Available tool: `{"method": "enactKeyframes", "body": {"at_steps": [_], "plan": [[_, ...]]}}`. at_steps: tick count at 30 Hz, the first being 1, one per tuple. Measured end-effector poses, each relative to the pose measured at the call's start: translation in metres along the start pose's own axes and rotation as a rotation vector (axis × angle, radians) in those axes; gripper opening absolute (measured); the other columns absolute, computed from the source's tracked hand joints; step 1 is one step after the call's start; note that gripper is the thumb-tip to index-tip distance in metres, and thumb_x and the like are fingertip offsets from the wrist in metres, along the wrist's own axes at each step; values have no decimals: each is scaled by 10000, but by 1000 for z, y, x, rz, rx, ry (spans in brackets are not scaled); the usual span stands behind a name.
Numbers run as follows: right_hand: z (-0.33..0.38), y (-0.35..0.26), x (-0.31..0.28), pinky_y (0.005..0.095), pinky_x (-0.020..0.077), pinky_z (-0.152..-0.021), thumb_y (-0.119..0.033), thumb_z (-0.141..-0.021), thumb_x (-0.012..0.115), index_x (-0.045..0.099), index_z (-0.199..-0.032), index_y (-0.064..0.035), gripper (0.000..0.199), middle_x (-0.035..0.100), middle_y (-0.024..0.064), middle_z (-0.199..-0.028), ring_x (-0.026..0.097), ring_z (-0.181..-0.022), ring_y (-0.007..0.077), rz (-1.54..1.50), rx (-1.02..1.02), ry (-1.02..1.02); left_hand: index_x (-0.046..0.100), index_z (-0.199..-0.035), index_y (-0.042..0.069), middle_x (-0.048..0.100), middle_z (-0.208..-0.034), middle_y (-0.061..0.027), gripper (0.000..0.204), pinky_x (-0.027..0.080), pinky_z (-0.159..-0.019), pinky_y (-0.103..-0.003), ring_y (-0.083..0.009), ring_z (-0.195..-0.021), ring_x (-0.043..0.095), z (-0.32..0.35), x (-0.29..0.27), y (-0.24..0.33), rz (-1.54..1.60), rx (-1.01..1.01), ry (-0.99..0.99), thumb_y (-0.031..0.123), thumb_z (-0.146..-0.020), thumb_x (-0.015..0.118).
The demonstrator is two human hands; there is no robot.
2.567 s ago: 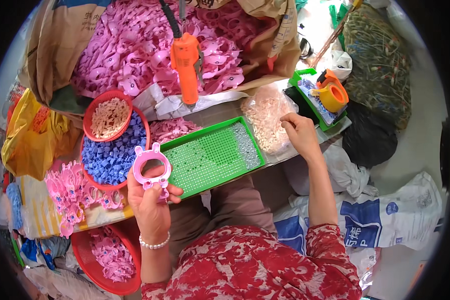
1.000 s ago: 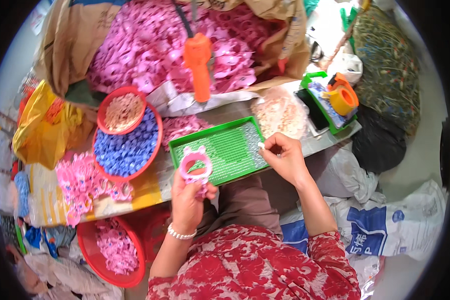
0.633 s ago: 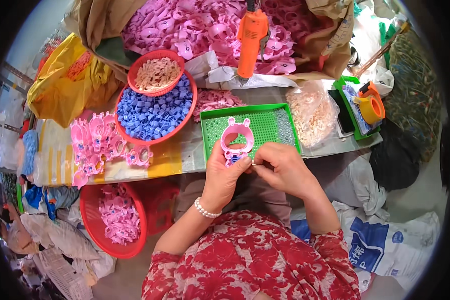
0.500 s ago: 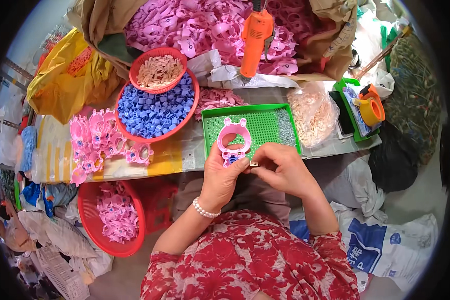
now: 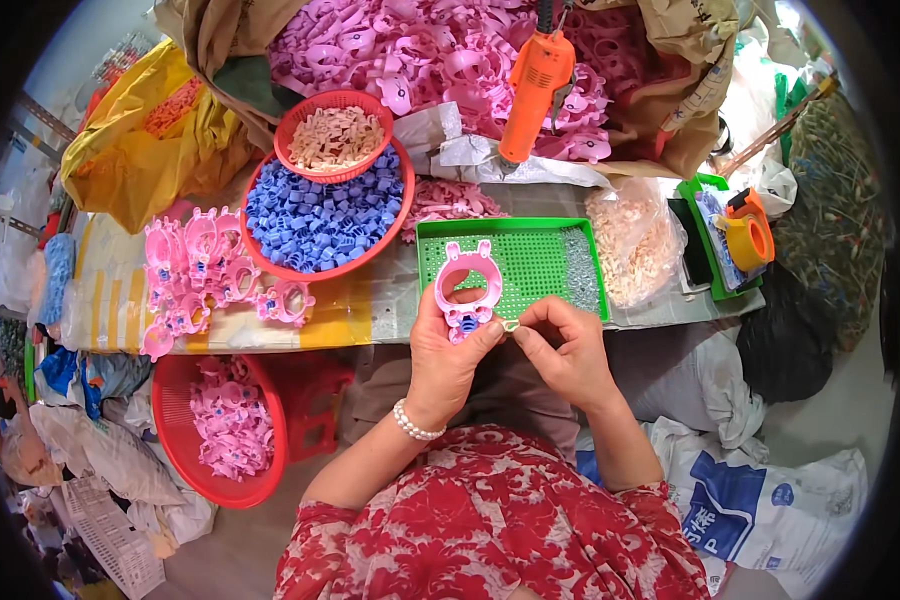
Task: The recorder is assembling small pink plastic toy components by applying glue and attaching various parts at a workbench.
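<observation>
My left hand [image 5: 442, 362] is closed around the lower end of a pink plastic ring-shaped piece [image 5: 493, 287] with two small ears, held upright. A blue plastic part [image 5: 468, 325] sits in its lower section, close to my left thumb. Beside that thumb, my right hand [image 5: 570, 358] pinches a small pale piece [image 5: 511, 325] between thumb and forefinger; its exact kind is too small to make out. Both hands are at the front edge of a green perforated tray [image 5: 530, 265], which has small silvery metal bits [image 5: 581, 268] along its right side.
An orange electric screwdriver [image 5: 538, 95] hangs over a large bag of pink parts [image 5: 400, 50]. Red baskets hold blue parts [image 5: 320, 220] and beige pieces [image 5: 335, 138]. Assembled pink pieces [image 5: 195, 265] lie at left; a bag of pale parts [image 5: 630, 245] and a tape dispenser [image 5: 748, 238] stand at right.
My right hand has shifted slightly right and turned, and the small piece in its fingertips now shows a different side. The left hand still holds the pink piece; the whole view has shifted a little.
</observation>
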State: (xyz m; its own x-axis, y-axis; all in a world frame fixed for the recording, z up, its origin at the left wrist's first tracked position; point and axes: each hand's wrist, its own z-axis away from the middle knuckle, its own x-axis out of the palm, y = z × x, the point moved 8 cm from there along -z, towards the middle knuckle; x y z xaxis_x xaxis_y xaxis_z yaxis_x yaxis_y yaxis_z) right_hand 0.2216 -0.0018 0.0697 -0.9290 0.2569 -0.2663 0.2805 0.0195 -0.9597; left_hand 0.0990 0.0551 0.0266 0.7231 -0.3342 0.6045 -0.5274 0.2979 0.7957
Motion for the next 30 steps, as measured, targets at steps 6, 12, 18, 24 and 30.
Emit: {"method": "enactKeyframes", "body": {"at_steps": [6, 12, 18, 24, 30], "plan": [[3, -12, -2, 244, 479, -579, -26, -795, 637, 588, -905, 8, 125, 619, 63, -748, 593, -649, 114, 83, -92, -1, 406, -1262, 51, 528, -1070, -45, 535, 531, -710, -244, -104, -838, 581, 1, 2, -3, 75, -54, -26, -21, -799, 665], [6, -38, -5, 298, 480, -593, 16, -712, 675, 619, -855, -21, 158, 622, 98, -783, 609, -674, 233, 348, -475, -68, 392, -1296, 77, 575, -1084, -83, 581, 516, -660, -262, -145, -807, 614, 5, 3, -10, 194, -221, -67, -44, -792, 655], [10, -66, -9, 334, 472, -674, 2, -658, 708, 639, -821, -52, 185, 622, 121, -947, 595, -814, 266, 421, -585, 26, 352, -1334, 77, 556, -1141, -105, 385, 509, -696, -317, -205, -822, 616, 13, 14, -8, 473, -349, -149, 233, -983, 386], [3, -90, 7, 408, 428, -818, -57, -624, 706, 651, -815, -82, 200, 581, 137, -1115, 531, -988, 321, 596, -681, 35, 330, -1367, 85, 551, -1174, -101, 403, 486, -718, -335, -205, -880, 593, 14, 14, -10, 486, -335, -167, 241, -1000, 273], [-4, -98, 22, 422, 409, -834, -107, -615, 669, 617, -764, -64, 163, 575, 132, -1127, 531, -992, 318, 736, -733, 1, 280, -1413, 102, 547, -1183, -79, 430, 472, -738, -311, -155, -917, 557, 14, 15, -4, 411, -285, -166, 216, -999, 303]]}}
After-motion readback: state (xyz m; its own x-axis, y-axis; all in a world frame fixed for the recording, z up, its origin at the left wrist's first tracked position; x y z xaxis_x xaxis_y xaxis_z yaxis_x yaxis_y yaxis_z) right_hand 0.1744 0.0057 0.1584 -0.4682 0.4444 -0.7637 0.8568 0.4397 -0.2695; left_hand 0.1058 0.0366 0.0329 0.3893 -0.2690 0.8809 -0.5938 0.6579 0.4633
